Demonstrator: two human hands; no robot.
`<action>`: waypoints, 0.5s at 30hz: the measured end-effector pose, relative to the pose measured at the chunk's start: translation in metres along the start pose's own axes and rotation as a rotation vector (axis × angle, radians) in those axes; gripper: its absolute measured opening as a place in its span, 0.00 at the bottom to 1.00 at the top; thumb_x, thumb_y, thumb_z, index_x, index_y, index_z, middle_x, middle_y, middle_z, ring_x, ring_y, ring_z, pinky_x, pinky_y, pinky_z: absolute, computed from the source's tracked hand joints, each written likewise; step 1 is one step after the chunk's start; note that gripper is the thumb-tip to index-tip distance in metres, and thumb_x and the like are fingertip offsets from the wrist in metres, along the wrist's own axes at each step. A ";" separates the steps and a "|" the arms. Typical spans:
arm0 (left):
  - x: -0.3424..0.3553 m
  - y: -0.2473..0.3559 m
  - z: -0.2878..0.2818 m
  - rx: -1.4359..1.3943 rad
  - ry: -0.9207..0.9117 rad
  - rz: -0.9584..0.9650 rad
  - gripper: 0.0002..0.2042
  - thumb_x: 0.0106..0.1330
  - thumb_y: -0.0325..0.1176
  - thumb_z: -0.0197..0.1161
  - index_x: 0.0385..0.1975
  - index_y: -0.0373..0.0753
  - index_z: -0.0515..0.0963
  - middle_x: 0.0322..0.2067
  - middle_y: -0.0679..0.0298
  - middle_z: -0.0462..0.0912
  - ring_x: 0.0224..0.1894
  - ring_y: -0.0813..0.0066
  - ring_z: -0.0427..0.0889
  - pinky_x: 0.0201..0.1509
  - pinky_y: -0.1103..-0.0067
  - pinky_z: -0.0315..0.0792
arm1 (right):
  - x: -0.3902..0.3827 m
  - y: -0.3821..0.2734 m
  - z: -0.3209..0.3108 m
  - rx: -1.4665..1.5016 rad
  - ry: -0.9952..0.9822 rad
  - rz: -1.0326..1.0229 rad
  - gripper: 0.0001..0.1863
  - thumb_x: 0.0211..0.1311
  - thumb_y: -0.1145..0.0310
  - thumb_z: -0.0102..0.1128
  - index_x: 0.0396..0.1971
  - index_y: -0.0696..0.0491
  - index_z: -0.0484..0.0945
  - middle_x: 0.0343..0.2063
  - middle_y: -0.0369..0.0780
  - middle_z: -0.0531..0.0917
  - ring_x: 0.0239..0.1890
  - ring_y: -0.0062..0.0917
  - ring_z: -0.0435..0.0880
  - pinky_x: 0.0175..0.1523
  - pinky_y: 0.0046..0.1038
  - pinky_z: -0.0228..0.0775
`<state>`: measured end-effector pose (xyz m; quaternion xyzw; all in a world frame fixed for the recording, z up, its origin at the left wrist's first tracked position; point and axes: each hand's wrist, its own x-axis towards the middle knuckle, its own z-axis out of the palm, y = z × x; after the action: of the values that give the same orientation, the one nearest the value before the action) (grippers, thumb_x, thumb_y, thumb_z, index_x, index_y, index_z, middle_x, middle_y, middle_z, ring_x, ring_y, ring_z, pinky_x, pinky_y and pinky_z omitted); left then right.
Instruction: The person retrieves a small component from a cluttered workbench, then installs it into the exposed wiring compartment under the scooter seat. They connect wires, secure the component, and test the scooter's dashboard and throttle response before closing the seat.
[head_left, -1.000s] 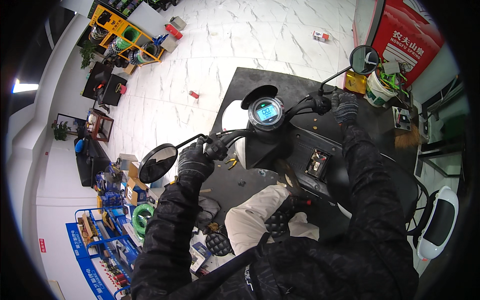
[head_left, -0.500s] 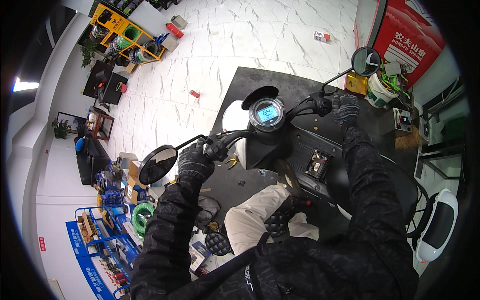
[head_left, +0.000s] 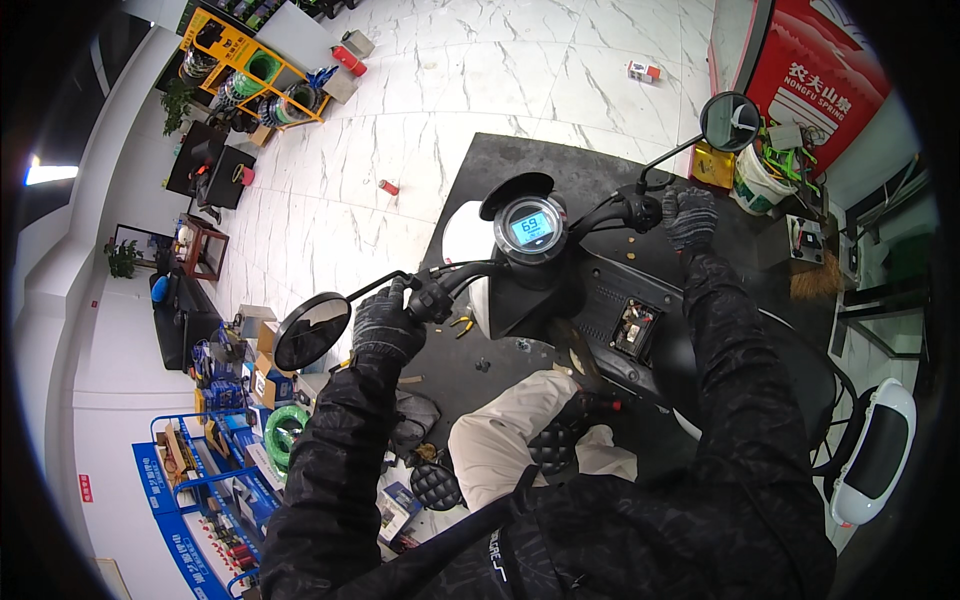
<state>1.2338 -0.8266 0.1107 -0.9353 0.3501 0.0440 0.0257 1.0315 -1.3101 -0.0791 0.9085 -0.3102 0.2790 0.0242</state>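
Both my gloved hands are on the handlebar of a white and black scooter. My left hand closes round the left grip, beside the switch block. On the right grip, next to its switch block, my right hand is wrapped with its fingers curled. Between them a round dashboard display glows blue with digits, under a dark visor. A left mirror and a right mirror stand out from the bar. In the scooter's floorboard an open compartment exposes wiring.
Beneath the scooter lies a black mat on marbled tiles. Pliers with yellow handles lie on the mat. A red can is on the tiles ahead. A white bucket stands at right; a blue shelf rack stands at lower left.
The digits on the display have changed. The handlebar and mirrors have shifted very slightly to the left, while both hands keep their hold.
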 end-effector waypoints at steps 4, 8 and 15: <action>0.000 -0.002 0.002 0.000 0.015 -0.005 0.26 0.52 0.33 0.69 0.54 0.41 0.77 0.41 0.51 0.85 0.44 0.49 0.85 0.49 0.58 0.77 | -0.001 0.001 0.000 0.035 0.060 -0.021 0.24 0.71 0.53 0.49 0.24 0.56 0.83 0.27 0.50 0.84 0.36 0.47 0.83 0.50 0.50 0.71; 0.001 -0.009 0.011 -0.029 0.127 0.094 0.24 0.53 0.34 0.68 0.53 0.40 0.77 0.37 0.50 0.85 0.41 0.46 0.84 0.46 0.56 0.77 | 0.000 0.009 0.011 -0.286 0.267 -0.259 0.20 0.73 0.56 0.49 0.37 0.56 0.83 0.28 0.48 0.84 0.34 0.44 0.84 0.45 0.49 0.73; 0.002 -0.008 0.013 -0.007 0.082 0.013 0.25 0.53 0.32 0.69 0.55 0.41 0.79 0.38 0.49 0.85 0.43 0.45 0.84 0.47 0.55 0.77 | -0.046 0.067 0.022 0.079 0.366 -0.039 0.21 0.76 0.58 0.47 0.61 0.51 0.76 0.29 0.51 0.85 0.34 0.45 0.85 0.42 0.47 0.76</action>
<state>1.2397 -0.8211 0.0975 -0.9341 0.3569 0.0072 0.0077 0.9739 -1.3438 -0.1302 0.8486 -0.2716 0.4511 0.0500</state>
